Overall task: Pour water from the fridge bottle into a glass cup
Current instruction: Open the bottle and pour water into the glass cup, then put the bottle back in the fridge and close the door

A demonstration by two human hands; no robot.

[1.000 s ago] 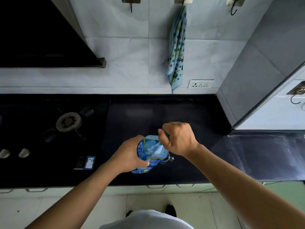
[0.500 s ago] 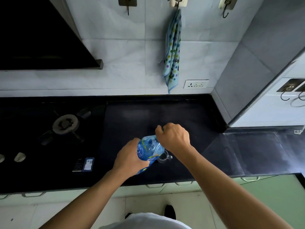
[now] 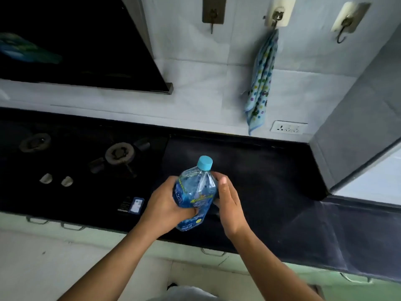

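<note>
A clear blue plastic water bottle (image 3: 195, 192) with a light blue cap (image 3: 204, 162) screwed on is held nearly upright over the black countertop (image 3: 260, 170), near its front edge. My left hand (image 3: 167, 205) wraps around the bottle's lower half from the left. My right hand (image 3: 230, 203) lies along the bottle's right side with fingers straight and apart, not closed on it. I cannot make out the glass cup; the spot behind the bottle and my right hand is hidden.
A gas burner (image 3: 119, 153) and two knobs (image 3: 46, 178) sit to the left. A black range hood (image 3: 76, 40) hangs above them. A dotted towel (image 3: 260, 83) hangs on a wall hook over a socket (image 3: 289, 127). A grey column (image 3: 358, 105) bounds the counter on the right.
My right hand has left the bottle's top and dropped to its right side, uncovering the cap. The small glass seen beside the bottle before is out of sight. The view has swung left.
</note>
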